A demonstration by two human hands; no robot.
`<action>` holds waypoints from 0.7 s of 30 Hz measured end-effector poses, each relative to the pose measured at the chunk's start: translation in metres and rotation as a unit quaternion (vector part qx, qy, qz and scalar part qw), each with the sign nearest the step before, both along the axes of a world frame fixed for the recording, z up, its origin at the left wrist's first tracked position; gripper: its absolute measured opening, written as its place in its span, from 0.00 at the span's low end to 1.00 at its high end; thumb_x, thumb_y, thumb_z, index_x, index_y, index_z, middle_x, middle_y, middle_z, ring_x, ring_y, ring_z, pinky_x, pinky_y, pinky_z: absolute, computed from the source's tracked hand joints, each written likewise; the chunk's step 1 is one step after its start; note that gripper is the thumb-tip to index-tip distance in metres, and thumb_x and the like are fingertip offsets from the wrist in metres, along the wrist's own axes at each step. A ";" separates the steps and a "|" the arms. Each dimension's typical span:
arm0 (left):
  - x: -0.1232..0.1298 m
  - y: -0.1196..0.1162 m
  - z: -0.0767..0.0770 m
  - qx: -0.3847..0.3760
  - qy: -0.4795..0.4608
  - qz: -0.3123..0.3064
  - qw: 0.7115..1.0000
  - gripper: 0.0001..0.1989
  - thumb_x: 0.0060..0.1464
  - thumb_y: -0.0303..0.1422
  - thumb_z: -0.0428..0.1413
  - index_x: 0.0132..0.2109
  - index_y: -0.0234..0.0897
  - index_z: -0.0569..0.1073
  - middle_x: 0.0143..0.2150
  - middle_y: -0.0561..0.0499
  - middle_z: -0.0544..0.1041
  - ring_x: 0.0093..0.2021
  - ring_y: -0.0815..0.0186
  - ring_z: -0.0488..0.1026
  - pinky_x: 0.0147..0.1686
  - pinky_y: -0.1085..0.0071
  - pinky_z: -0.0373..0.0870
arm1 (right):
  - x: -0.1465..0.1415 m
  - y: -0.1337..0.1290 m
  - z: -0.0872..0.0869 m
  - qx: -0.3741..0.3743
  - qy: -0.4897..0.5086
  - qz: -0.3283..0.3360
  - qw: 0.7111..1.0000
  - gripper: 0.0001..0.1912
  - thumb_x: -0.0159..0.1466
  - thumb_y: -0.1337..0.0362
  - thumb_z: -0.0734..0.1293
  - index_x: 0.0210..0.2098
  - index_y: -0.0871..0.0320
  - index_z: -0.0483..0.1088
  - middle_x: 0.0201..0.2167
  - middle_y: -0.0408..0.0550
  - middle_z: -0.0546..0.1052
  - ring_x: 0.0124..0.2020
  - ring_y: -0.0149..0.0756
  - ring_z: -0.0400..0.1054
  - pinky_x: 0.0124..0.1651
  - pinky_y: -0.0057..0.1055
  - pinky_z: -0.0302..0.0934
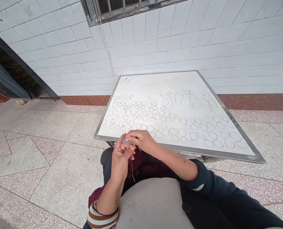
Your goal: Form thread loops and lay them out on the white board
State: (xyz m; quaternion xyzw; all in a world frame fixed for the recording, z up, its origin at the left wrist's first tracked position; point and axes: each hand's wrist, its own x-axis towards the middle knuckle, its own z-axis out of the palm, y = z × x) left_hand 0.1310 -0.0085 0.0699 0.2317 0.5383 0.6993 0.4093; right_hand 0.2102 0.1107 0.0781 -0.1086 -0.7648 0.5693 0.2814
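Just in front of the table's near edge, my left hand (121, 156) is closed, its fingers pinching a thin wire (132, 171) whose loose end hangs down below the thumb. From the right, my right hand (141, 140) reaches across, thumb and fingers pressed together on the wire near the left fingertips. The part of the wire between the fingers is mostly hidden. Beyond the hands, many thin wire figure-eight loops (174, 135) lie in rows on the white tabletop. Farther back are single-looped wires (189, 95) with long loose tails.
The white table (146, 82) has a grey metal rim and stands near a tiled wall (141, 47). A small white-and-red item (127, 79) rests at its far left corner. A barred window (122, 8) is above, and a dark doorway (14, 70) is at left.
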 end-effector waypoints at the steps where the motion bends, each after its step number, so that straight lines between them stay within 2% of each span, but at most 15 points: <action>1: -0.002 0.000 0.001 -0.004 -0.002 -0.008 1.000 0.29 0.49 0.30 0.63 0.58 0.37 0.65 0.29 0.56 0.73 0.27 0.71 0.69 0.23 0.77 0.64 | -0.001 0.001 0.000 0.000 -0.006 0.005 1.000 0.11 0.66 0.59 0.64 0.31 0.56 0.75 0.30 0.41 0.77 0.24 0.27 0.67 0.29 0.24 0.59; 5: -0.004 0.002 0.002 -0.003 -0.007 -0.018 1.000 0.28 0.49 0.29 0.63 0.57 0.37 0.67 0.28 0.56 0.73 0.27 0.72 0.69 0.27 0.76 0.67 | -0.009 0.007 -0.002 0.019 -0.034 0.008 0.999 0.09 0.65 0.60 0.64 0.32 0.55 0.74 0.28 0.40 0.77 0.27 0.28 0.68 0.32 0.25 0.59; 9: -0.006 0.004 0.002 0.037 -0.007 0.055 0.998 0.28 0.49 0.28 0.63 0.58 0.39 0.67 0.27 0.57 0.73 0.27 0.72 0.69 0.30 0.75 0.68 | -0.009 0.004 -0.005 -0.002 -0.055 -0.080 0.995 0.09 0.65 0.56 0.63 0.38 0.55 0.68 0.27 0.40 0.73 0.29 0.30 0.65 0.33 0.27 0.58; 10: -0.006 0.005 0.002 0.048 -0.008 0.079 0.996 0.28 0.49 0.28 0.63 0.58 0.40 0.67 0.28 0.57 0.73 0.28 0.72 0.69 0.31 0.74 0.69 | -0.007 0.001 -0.007 -0.021 -0.067 -0.083 0.994 0.11 0.66 0.54 0.62 0.38 0.55 0.66 0.27 0.40 0.72 0.28 0.30 0.64 0.32 0.27 0.58; 13: -0.010 0.006 0.002 0.076 -0.011 0.148 0.986 0.28 0.49 0.28 0.63 0.57 0.41 0.68 0.29 0.58 0.73 0.29 0.72 0.71 0.36 0.73 0.69 | -0.001 -0.012 -0.015 -0.097 -0.106 -0.011 0.990 0.14 0.65 0.51 0.62 0.35 0.55 0.62 0.26 0.40 0.71 0.27 0.30 0.64 0.32 0.28 0.58; 16: -0.014 0.007 0.002 0.099 -0.011 0.184 0.978 0.28 0.50 0.27 0.63 0.58 0.42 0.67 0.29 0.59 0.73 0.29 0.73 0.71 0.39 0.72 0.69 | 0.001 -0.027 -0.022 -0.163 -0.119 0.067 0.977 0.16 0.63 0.49 0.64 0.32 0.56 0.64 0.26 0.41 0.72 0.25 0.29 0.62 0.29 0.27 0.58; 19: -0.016 0.008 0.003 0.102 -0.019 0.199 0.974 0.27 0.50 0.27 0.62 0.57 0.43 0.68 0.29 0.59 0.72 0.28 0.74 0.71 0.36 0.73 0.69 | -0.001 -0.037 -0.027 -0.204 -0.106 0.100 0.968 0.16 0.63 0.50 0.63 0.31 0.57 0.65 0.25 0.40 0.71 0.21 0.26 0.58 0.26 0.25 0.55; 21: -0.017 0.008 0.002 0.101 -0.028 0.207 0.973 0.27 0.49 0.27 0.63 0.56 0.42 0.68 0.29 0.59 0.72 0.28 0.73 0.71 0.34 0.74 0.69 | -0.004 -0.041 -0.030 -0.194 -0.102 0.090 0.971 0.14 0.64 0.53 0.62 0.30 0.57 0.64 0.23 0.39 0.70 0.19 0.25 0.55 0.24 0.25 0.52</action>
